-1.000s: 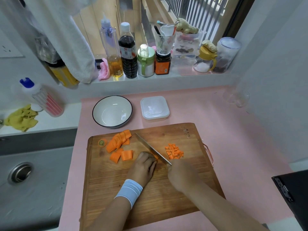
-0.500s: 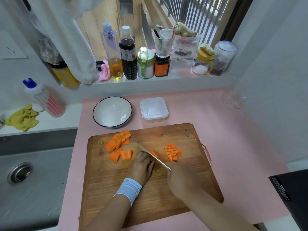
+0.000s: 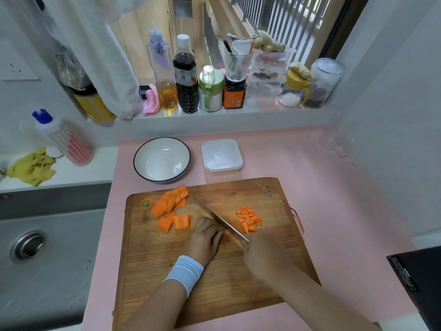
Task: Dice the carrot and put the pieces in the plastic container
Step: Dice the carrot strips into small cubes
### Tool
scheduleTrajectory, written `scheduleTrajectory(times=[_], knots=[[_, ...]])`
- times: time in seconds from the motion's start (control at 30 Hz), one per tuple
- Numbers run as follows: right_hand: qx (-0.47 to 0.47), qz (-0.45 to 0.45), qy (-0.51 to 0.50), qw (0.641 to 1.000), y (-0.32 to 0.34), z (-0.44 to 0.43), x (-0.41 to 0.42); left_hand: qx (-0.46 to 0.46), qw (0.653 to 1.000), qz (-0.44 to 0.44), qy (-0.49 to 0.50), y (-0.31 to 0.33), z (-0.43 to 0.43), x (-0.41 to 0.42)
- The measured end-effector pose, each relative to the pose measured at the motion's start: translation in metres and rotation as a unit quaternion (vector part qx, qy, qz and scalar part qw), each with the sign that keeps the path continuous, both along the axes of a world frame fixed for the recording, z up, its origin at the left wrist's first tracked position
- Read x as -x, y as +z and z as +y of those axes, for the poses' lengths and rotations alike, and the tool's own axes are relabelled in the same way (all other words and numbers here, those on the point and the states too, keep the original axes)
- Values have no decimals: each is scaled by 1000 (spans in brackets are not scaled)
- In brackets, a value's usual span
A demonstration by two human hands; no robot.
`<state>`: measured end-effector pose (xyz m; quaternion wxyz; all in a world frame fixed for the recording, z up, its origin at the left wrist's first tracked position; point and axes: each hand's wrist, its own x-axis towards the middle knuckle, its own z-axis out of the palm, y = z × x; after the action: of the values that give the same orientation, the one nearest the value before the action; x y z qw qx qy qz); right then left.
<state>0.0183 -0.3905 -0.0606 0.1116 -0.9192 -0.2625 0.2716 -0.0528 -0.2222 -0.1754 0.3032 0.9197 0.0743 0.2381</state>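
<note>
Head view: my left hand (image 3: pixel 204 237) pins stiff, slippery carrot (image 3: pixel 220 229) under curled fingers; my right hand (image 3: pixel 261 255) grips the knife (image 3: pixel 218 217) beside them.

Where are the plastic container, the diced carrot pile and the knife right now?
plastic container (image 3: pixel 222 156): head view, centre of its closed lid.
diced carrot pile (image 3: pixel 249 219): head view, middle of the small cubes.
knife (image 3: pixel 214 216): head view, mid-blade.

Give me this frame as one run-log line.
phase: dicing | right hand: gripping knife | left hand: steadying carrot under blade | diced pile: on board | plastic container: lid on, no carrot
</note>
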Motion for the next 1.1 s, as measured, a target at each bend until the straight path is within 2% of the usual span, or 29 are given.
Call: scheduleTrajectory(times=[0.37,0.63,0.83,1.1], knots=[[-29,31,-38,998,-6,11,-13,-10,1000,1,-1,2,-2,4],[-22,-1,-18,1000,-9,9,-5,-12,1000,3,2,4,-2,4],[-16,-59,30,998,-2,5,6,-2,1000,5,8,3,-1,4],[-21,-37,24,999,2,1,9,13,1000,5,5,2,-1,4]])
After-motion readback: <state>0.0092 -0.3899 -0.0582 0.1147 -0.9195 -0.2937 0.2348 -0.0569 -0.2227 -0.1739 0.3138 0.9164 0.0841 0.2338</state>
